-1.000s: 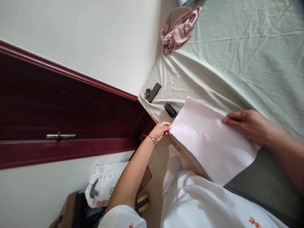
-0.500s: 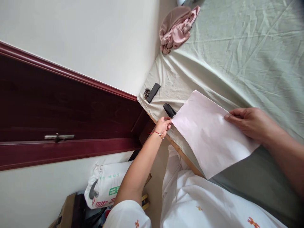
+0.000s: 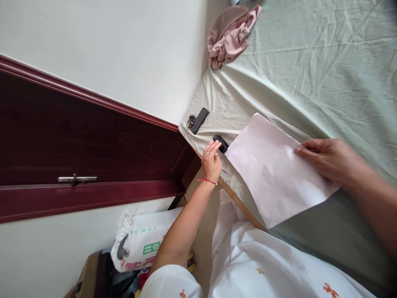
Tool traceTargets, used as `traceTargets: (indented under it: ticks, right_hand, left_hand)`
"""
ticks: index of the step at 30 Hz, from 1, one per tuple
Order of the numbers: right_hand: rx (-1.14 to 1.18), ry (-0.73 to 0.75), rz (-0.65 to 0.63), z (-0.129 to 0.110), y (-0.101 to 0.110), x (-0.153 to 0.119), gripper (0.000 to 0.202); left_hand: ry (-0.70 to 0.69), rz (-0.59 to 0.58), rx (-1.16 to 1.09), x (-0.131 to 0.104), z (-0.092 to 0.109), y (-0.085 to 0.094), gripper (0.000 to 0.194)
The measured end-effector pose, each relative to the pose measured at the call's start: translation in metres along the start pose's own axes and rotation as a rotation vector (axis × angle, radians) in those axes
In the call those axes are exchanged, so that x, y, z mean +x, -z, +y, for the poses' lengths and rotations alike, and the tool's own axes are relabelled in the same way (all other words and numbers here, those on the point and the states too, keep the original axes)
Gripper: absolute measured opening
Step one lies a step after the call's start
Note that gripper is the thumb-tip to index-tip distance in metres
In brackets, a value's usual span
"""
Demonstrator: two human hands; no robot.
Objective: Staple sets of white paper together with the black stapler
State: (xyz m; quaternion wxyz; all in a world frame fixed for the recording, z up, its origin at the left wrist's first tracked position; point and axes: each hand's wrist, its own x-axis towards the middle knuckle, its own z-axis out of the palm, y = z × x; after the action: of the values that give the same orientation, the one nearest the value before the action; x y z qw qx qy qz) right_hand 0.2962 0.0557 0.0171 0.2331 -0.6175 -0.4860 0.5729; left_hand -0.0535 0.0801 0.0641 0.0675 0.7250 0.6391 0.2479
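Note:
A sheet of white paper (image 3: 279, 174) is pinched at its right edge by my right hand (image 3: 328, 161), thumb on top and the other fingers behind it. The sheet is slightly bowed above the bed. My left hand (image 3: 212, 159), with a red string round its wrist, is off the paper; its fingers reach out over a small black object that looks like a stapler (image 3: 221, 143). That object lies on the sheet-covered bed near the paper's left corner. Whether my fingertips touch it I cannot tell.
A black rectangular item (image 3: 200, 120) lies beside a bunch of keys (image 3: 191, 121) near the bed's corner. Crumpled pink cloth (image 3: 229, 41) rests by the wall. The bed's wooden edge (image 3: 242, 205) runs before me. A printed white sack (image 3: 139, 238) stands lower left, below a dark red door (image 3: 93, 136).
My left hand has let go of the paper's left corner and moved up to the black stapler-like object, its fingers stretching out. My right hand still holds the paper, almost unmoved.

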Motion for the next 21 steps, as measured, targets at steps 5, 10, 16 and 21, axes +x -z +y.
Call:
traceTargets:
  ticks: [5, 10, 16, 21]
  right_hand:
    - [0.014, -0.017, 0.000, -0.003, 0.001, -0.001, 0.040]
    - [0.054, -0.024, -0.012, -0.002, 0.000, -0.001, 0.038]
    - [0.054, -0.027, -0.020, -0.006, 0.000, -0.002, 0.038]
    - [0.012, 0.000, -0.016, -0.005, 0.000, -0.001, 0.039]
  left_hand:
    - [-0.030, -0.068, -0.028, -0.003, -0.003, 0.001, 0.055]
    - [-0.059, -0.095, 0.048, -0.009, -0.008, -0.008, 0.056]
    - [-0.052, -0.103, 0.055, -0.015, -0.002, -0.011, 0.055]
    - [-0.012, -0.068, -0.007, -0.032, 0.043, 0.036, 0.026]
